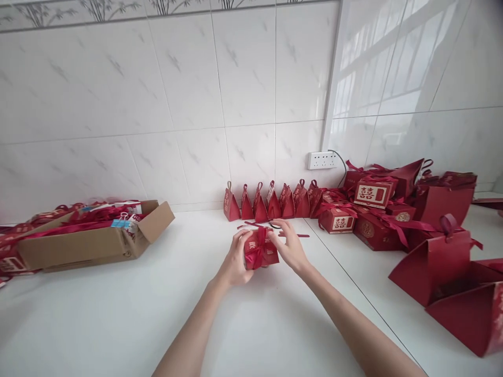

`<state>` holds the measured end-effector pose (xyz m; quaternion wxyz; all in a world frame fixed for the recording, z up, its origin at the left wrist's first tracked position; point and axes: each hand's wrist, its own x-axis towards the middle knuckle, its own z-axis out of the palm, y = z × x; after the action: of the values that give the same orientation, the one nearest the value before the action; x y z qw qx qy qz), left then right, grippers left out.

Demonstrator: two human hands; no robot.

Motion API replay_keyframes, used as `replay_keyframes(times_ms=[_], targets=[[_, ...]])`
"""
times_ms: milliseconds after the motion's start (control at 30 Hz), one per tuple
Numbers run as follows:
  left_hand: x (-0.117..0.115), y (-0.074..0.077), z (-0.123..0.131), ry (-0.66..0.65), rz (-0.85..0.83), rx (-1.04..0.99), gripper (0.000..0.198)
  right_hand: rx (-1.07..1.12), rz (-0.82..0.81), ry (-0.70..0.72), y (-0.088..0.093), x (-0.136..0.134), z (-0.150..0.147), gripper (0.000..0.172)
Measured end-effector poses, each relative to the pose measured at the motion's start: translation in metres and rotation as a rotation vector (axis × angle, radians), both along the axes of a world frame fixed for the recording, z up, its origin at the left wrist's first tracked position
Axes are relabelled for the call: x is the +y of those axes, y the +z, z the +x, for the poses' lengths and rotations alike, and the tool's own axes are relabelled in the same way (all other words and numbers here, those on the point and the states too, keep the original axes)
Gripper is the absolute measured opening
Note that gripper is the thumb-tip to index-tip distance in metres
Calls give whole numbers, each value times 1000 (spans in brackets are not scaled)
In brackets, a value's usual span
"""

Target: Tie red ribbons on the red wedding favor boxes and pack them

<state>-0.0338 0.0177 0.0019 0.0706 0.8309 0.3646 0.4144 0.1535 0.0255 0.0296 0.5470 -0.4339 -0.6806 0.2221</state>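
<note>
A small red gift box (271, 257) with a red ribbon bow (259, 246) across its face is in front of me, at the middle of the white table. My left hand (236, 262) grips its left side, thumb below and fingers along the upper edge. At the box's upper right is my right hand (288, 243), with thumb and fingers apart and fingertips close to the box; whether they press on it I cannot tell. Just behind the box lie short strips of dark red ribbon (294, 235) and a thin black loop, partly hidden by my right hand.
Several red triangular boxes with loops (259, 207) stand along the tiled wall. More ribboned red boxes (381, 225) are piled at right, beside larger open red boxes (444, 277). A cardboard box (86, 248) of red ribbons and packets sits left. A white power strip (324, 160) is on the wall.
</note>
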Motion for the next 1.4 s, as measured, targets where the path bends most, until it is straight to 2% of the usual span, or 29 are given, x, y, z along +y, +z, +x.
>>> replay_keyframes(times_ms=[100,167,267,367,467,600,700,800,967,1033,1100,1200,1400], targets=[[-2,-2,6,-46,-28,30,91,-95,69,122,5,-1,-2,27],[-3,-2,8,-68,-61,38,94,-48,59,150,2,-1,-2,22],[-4,1,9,-127,-110,16,92,133,11,135,-6,-3,1,20],[-2,4,10,-160,-147,-47,76,218,-28,68,-11,-3,7,24],[0,5,10,-142,-186,-103,62,287,-84,45,-13,-2,14,28],[0,5,12,-81,-259,-203,53,452,-240,178,-11,-1,19,30],[-3,8,15,-29,-334,-251,54,524,-338,218,-8,-2,19,31],[-4,10,17,-31,-362,-299,59,540,-387,255,-6,-2,20,33],[2,5,18,-13,-396,-585,54,551,-405,278,-6,-2,20,32],[4,3,19,-4,-409,-676,39,550,-392,274,-7,-1,20,32],[5,4,19,7,-415,-673,24,540,-380,266,-8,-1,20,32],[3,7,20,35,-418,-641,26,525,-374,246,-8,-1,20,35],[0,7,24,102,-387,-708,27,425,-373,188,-7,-3,18,35]])
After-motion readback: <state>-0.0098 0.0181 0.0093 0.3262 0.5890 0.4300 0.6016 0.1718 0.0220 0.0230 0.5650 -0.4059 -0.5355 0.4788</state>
